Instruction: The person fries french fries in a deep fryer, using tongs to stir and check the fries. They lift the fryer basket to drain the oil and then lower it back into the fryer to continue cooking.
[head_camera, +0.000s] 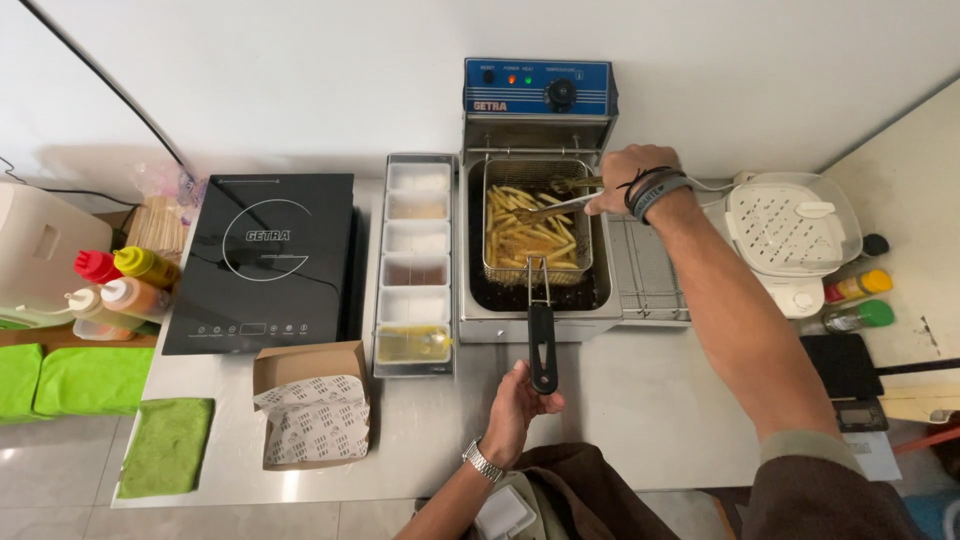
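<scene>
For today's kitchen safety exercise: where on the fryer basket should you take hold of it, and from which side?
Grip the black handle, coming from the near side. It sticks out over the front edge of the fryer, away from the oil, while the wire basket sits in it. The left hand already holds its end; the right hand holds tongs in the fries.

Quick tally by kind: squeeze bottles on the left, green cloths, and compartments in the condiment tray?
Squeeze bottles: 4
Green cloths: 3
Condiment tray compartments: 6
Total: 13
The left hand grips the fry basket handle; the right hand holds tongs over the fries.
</scene>
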